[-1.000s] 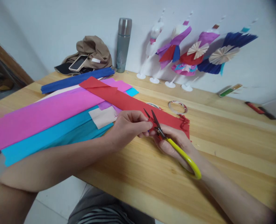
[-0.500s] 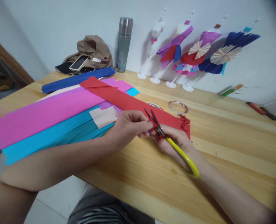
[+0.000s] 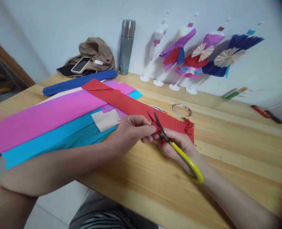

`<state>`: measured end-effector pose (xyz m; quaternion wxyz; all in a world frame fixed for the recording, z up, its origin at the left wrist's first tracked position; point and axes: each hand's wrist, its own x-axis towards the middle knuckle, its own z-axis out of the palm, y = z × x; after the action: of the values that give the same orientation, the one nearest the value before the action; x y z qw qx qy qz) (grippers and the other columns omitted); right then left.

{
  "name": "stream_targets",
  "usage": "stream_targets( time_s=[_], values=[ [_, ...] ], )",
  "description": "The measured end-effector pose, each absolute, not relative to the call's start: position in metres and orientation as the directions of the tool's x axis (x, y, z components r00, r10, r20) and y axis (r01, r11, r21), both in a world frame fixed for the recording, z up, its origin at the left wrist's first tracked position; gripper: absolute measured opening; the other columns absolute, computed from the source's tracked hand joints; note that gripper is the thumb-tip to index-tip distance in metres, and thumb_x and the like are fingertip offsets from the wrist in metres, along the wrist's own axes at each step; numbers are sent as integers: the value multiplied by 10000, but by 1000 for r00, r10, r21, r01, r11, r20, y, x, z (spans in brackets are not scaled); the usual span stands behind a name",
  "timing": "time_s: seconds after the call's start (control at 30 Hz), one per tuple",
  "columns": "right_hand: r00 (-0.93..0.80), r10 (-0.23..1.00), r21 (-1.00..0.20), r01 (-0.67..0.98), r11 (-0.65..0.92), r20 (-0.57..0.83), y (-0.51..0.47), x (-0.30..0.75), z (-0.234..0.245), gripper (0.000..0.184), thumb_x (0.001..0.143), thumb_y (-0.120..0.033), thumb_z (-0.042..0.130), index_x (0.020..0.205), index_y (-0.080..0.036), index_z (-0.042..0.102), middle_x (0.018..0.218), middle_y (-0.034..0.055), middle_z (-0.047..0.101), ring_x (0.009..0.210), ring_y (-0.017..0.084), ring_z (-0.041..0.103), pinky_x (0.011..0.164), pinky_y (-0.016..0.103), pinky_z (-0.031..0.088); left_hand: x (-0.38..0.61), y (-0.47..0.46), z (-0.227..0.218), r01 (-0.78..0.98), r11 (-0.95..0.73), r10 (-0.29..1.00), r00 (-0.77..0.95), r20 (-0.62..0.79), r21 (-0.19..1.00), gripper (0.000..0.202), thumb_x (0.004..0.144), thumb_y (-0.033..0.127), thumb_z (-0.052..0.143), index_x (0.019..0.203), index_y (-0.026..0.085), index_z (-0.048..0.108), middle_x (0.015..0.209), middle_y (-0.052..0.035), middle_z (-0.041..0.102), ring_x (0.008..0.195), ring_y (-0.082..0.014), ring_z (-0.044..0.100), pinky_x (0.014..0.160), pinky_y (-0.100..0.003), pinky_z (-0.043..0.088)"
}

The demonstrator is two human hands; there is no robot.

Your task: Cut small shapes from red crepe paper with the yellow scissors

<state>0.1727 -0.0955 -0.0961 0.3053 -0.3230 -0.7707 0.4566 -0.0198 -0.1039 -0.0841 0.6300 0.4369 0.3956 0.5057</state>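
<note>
Both hands are close together over the near-middle of the table [image 3: 227,143], nearly touching. L hand [image 3: 133,130] has thumb & fingertips pinched on a small red piece [image 3: 155,125], prob. paper, held up just above the near edge of the long red strip [image 3: 136,105]. R hand [image 3: 181,149] is closed round the scissors [image 3: 185,159], yellow handle lying back over the palm twd the wrist, blades parted & pointing far-left, right by the red piece. Can't tell if the R fingers touch the red piece too; the scissors hide that bit.

The red strip runs diag. from far left to near right, its left end lying over a pink sheet [image 3: 52,116]. Nearer, there's a blue sheet [image 3: 40,146], w/ a small cream sheet [image 3: 107,121] across its right end. Dark blue roll [image 3: 81,82] on the far side. Red scraps [image 3: 188,124] sit on the strip's right end, just nearer than a tape ring [image 3: 190,112].

Along the wall, L to R: brown cloth [image 3: 98,54] w/ a phone [image 3: 81,65] by it, upright grey bottle [image 3: 126,51], then 4 white stands w/ coloured paper outfits [image 3: 172,57]. Far right: green-labelled item [image 3: 235,94], then a red-and-black item [image 3: 261,111], both too blurry to ID.
</note>
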Motion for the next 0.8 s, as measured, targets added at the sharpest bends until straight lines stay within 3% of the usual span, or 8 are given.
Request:
stream_targets(
  time_s=[0.2,0.47,0.8],
  values=[
    [-533,838,-950,183,251,118,-105,168,-95,367,919,-574,616,978,-213,653,853,31,641,635,138,520,562,263,430,-20,-105,-84,-331,109,980,192,-46,937,168,705,233,732,587,139,657,555,2,652,510,-62,557,498,-177,413],
    [-492,866,-980,115,164,87,-108,162,-95,446,847,-652,658,923,-212,653,758,13,559,667,159,504,569,284,414,-19,-106,-82,-325,116,979,195,-54,939,176,696,254,744,587,139,666,551,2,645,502,-64,545,492,-184,403],
    [-570,812,-972,93,216,126,-103,164,-95,326,937,-522,609,1013,-214,684,784,33,599,649,156,535,550,273,441,-20,-105,-80,-258,97,983,177,-52,961,164,704,238,722,591,145,648,561,-3,646,524,-73,551,506,-188,413]
  ],
)
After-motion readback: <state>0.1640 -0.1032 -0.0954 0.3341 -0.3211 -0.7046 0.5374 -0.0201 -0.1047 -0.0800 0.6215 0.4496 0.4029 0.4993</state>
